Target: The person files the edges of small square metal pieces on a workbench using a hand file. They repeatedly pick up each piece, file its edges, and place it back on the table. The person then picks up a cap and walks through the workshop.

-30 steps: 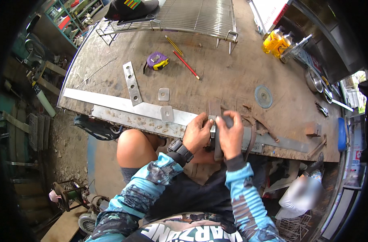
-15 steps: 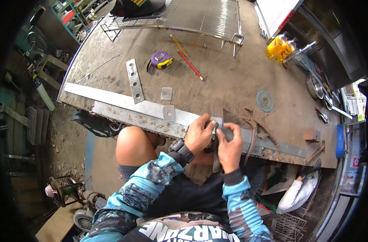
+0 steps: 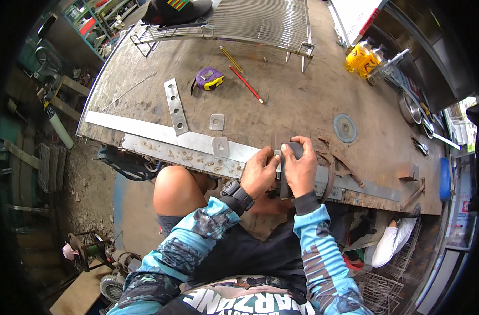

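Both hands closer together than a second ago — left hand [image 3: 259, 172] and right hand [image 3: 299, 169] pinching small dark metal plate [image 3: 291, 152] at bench edge [image 3: 160, 152]; grip steadier, plate hardly shifted.

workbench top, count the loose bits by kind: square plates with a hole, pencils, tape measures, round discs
Square plates with a hole: 2
Pencils: 2, yellow and red
Tape measures: 1, purple
Round discs: 1
Total: 6
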A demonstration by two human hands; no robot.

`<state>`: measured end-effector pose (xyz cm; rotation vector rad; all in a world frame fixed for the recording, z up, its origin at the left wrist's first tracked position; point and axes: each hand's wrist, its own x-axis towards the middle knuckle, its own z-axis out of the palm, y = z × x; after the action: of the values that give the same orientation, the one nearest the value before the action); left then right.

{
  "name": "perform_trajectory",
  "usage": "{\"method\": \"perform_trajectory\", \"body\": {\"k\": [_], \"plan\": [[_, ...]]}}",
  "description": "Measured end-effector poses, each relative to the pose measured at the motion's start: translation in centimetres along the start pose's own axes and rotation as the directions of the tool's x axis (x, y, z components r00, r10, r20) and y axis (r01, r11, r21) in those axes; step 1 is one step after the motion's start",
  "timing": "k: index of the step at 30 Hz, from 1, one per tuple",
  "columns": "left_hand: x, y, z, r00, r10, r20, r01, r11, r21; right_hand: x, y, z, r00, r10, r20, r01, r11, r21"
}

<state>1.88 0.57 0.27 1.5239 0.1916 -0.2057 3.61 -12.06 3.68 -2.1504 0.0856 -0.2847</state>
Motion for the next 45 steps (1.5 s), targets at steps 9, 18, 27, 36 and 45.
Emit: {"method": "perform_trajectory", "body": {"k": [9,18,27,36,45], "plan": [[0.4,-1.4,0.1,0.995,0.097,-0.027,-0.096,0.994,0.051,-1.5,0.0,-0.5,1.000,0.004,-0.004,-0.004,1.000,0.012],[-0.3,0.5,0.1,0.999,-0.002,-0.047,0.002,1.000,0.010,-3.7,-0.8,-2.1,0.988,0.127,0.087,-0.134,0.988,0.078],[0.3,-0.9,-0.1,0.997,0.050,-0.065,-0.044,0.995,0.086,-3.8,0.0,-1.8,0.994,0.075,0.073,-0.082,0.992,0.094],[-0.3,0.8,-0.1,0.999,0.027,-0.039,-0.024,0.997,0.068,-4.1,-0.8,-2.3,0.957,0.252,0.140,-0.274,0.947,0.170],[0.1,-0.2,-0.1,0.993,0.093,-0.075,-0.081,0.986,0.145,-4.0,0.9,-1.7,0.981,0.167,0.103,-0.188,0.949,0.252]]}}
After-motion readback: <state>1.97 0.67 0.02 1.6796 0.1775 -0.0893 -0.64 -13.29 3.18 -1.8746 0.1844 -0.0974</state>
